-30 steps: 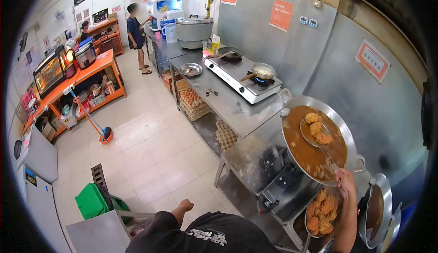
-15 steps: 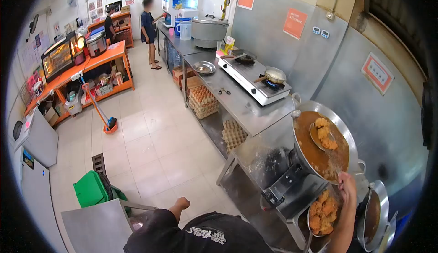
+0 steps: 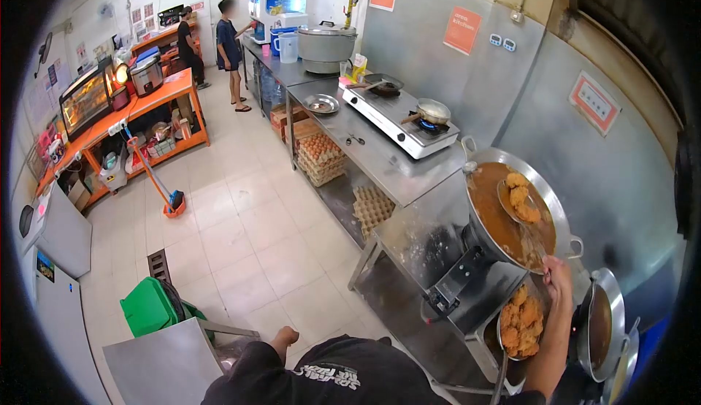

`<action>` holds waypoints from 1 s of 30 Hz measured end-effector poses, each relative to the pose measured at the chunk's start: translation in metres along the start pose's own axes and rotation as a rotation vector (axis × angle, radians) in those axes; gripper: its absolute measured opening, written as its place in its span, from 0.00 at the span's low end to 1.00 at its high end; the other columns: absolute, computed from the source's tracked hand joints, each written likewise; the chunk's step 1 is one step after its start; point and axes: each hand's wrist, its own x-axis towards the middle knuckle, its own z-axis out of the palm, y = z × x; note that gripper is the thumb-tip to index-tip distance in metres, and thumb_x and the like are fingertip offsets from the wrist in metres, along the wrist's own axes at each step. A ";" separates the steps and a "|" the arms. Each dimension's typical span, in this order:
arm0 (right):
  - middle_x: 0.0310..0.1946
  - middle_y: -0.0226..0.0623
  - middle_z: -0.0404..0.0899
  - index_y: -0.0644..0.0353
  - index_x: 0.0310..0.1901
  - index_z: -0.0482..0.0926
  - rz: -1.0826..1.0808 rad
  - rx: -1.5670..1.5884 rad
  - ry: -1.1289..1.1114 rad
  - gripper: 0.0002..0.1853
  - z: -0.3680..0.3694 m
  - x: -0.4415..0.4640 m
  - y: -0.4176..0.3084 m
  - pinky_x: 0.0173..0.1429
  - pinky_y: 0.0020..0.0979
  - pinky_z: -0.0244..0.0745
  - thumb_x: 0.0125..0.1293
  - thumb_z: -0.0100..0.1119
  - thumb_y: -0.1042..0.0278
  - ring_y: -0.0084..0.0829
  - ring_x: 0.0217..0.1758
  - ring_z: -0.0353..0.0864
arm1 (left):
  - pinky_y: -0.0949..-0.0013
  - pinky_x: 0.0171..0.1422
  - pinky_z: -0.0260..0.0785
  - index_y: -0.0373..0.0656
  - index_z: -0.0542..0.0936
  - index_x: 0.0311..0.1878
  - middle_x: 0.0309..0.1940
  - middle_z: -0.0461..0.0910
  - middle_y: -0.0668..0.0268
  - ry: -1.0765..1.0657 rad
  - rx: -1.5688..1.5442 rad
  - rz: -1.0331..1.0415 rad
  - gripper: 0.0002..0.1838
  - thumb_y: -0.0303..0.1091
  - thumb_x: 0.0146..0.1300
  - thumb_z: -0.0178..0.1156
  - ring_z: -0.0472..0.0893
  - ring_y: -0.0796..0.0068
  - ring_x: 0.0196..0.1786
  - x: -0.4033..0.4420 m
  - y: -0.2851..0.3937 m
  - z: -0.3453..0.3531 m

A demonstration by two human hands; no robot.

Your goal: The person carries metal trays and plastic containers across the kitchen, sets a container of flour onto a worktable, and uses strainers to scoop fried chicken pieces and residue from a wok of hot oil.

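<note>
My right hand (image 3: 558, 279) is closed around the handle of a skimmer. The skimmer's bowl (image 3: 505, 202) sits at the oil in a large metal wok (image 3: 556, 199), with pieces of fried chicken (image 3: 521, 196) in it. Below my right forearm, more fried chicken (image 3: 521, 325) is heaped in a second strainer, whose long handle (image 3: 502, 377) runs toward my body. My left hand (image 3: 286, 336) hangs over the floor at my left side, its fingers curled in, with nothing visible in them. It is nearest to a metal-topped table (image 3: 164, 361).
Another wok of oil (image 3: 603, 325) stands right of my forearm. Ahead, a white gas stove (image 3: 401, 129) holds a small pot (image 3: 434, 111) over a blue flame. A green bin (image 3: 150, 306) stands to the left. Two people (image 3: 228, 40) are at the far end.
The view has shifted slightly. The skimmer stays in the wok with the chicken, held by my right hand. My left hand is slightly lower in view. The farthest person has changed posture.
</note>
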 end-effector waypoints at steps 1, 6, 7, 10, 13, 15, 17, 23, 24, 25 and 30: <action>0.13 0.24 0.64 0.53 0.21 0.67 -0.019 0.000 0.000 0.12 0.003 0.004 -0.001 0.14 0.20 0.51 0.63 0.50 0.68 0.16 0.09 0.56 | 0.60 0.43 0.74 0.29 0.80 0.35 0.33 0.81 0.46 -0.023 -0.017 0.002 0.18 0.36 0.55 0.49 0.83 0.56 0.37 -0.004 0.001 0.001; 0.13 0.24 0.64 0.54 0.21 0.68 -0.011 -0.020 0.018 0.10 0.004 0.001 -0.006 0.14 0.19 0.51 0.61 0.50 0.69 0.16 0.09 0.56 | 0.59 0.49 0.72 0.29 0.79 0.36 0.37 0.80 0.45 0.095 0.039 0.037 0.20 0.40 0.54 0.50 0.80 0.53 0.43 0.003 0.010 -0.011; 0.13 0.25 0.65 0.55 0.21 0.69 -0.027 0.005 -0.008 0.10 0.000 0.010 0.000 0.14 0.19 0.51 0.60 0.50 0.69 0.17 0.10 0.58 | 0.59 0.50 0.71 0.29 0.79 0.36 0.38 0.79 0.45 0.117 0.012 0.048 0.21 0.41 0.54 0.50 0.80 0.52 0.44 0.003 0.015 -0.012; 0.13 0.25 0.65 0.56 0.21 0.70 -0.021 0.005 0.026 0.09 0.001 0.005 -0.001 0.14 0.19 0.52 0.60 0.49 0.70 0.17 0.10 0.59 | 0.57 0.53 0.70 0.30 0.79 0.38 0.42 0.78 0.45 0.086 0.049 0.066 0.22 0.43 0.54 0.51 0.78 0.48 0.47 0.004 0.023 -0.015; 0.13 0.24 0.64 0.54 0.21 0.68 0.012 -0.024 0.042 0.11 -0.002 0.005 -0.004 0.14 0.19 0.51 0.61 0.50 0.68 0.17 0.10 0.58 | 0.57 0.55 0.69 0.30 0.78 0.41 0.45 0.78 0.46 0.330 0.112 0.184 0.22 0.43 0.54 0.51 0.76 0.48 0.50 0.017 0.021 -0.012; 0.13 0.23 0.63 0.53 0.21 0.67 0.002 -0.027 0.015 0.12 -0.003 0.007 0.002 0.14 0.20 0.50 0.62 0.50 0.67 0.16 0.10 0.57 | 0.57 0.56 0.69 0.30 0.77 0.43 0.46 0.77 0.45 0.340 0.037 0.117 0.23 0.43 0.54 0.51 0.76 0.48 0.51 0.010 0.029 -0.017; 0.13 0.23 0.63 0.53 0.21 0.67 -0.058 -0.005 -0.022 0.11 0.000 0.012 0.000 0.15 0.20 0.50 0.61 0.51 0.66 0.16 0.11 0.58 | 0.57 0.56 0.69 0.30 0.77 0.44 0.46 0.76 0.45 0.303 0.043 0.083 0.23 0.43 0.54 0.51 0.75 0.48 0.52 -0.005 0.035 -0.019; 0.12 0.23 0.64 0.54 0.21 0.69 -0.064 -0.019 -0.005 0.10 -0.006 0.015 0.001 0.14 0.21 0.50 0.60 0.52 0.67 0.17 0.09 0.57 | 0.57 0.56 0.68 0.31 0.77 0.43 0.47 0.76 0.44 0.302 0.039 0.064 0.22 0.42 0.54 0.51 0.75 0.49 0.53 -0.008 0.039 -0.014; 0.12 0.23 0.64 0.54 0.22 0.69 -0.077 -0.011 -0.005 0.10 -0.007 0.014 0.006 0.14 0.20 0.50 0.60 0.52 0.66 0.17 0.09 0.57 | 0.57 0.56 0.68 0.31 0.77 0.44 0.47 0.76 0.44 0.273 0.055 0.067 0.22 0.42 0.54 0.51 0.75 0.49 0.53 -0.004 0.035 -0.008; 0.12 0.24 0.64 0.54 0.22 0.69 -0.075 -0.017 -0.009 0.10 -0.010 0.011 0.009 0.14 0.20 0.50 0.60 0.52 0.66 0.17 0.09 0.57 | 0.57 0.57 0.68 0.32 0.77 0.44 0.47 0.76 0.45 0.246 0.071 0.072 0.23 0.42 0.54 0.51 0.75 0.49 0.53 0.001 0.031 -0.003; 0.13 0.24 0.65 0.56 0.25 0.70 -0.033 -0.055 -0.001 0.09 -0.010 0.007 -0.001 0.14 0.20 0.51 0.63 0.51 0.68 0.16 0.10 0.57 | 0.59 0.58 0.67 0.35 0.79 0.44 0.50 0.74 0.45 0.139 0.157 0.101 0.23 0.45 0.54 0.50 0.75 0.50 0.54 0.031 0.028 0.010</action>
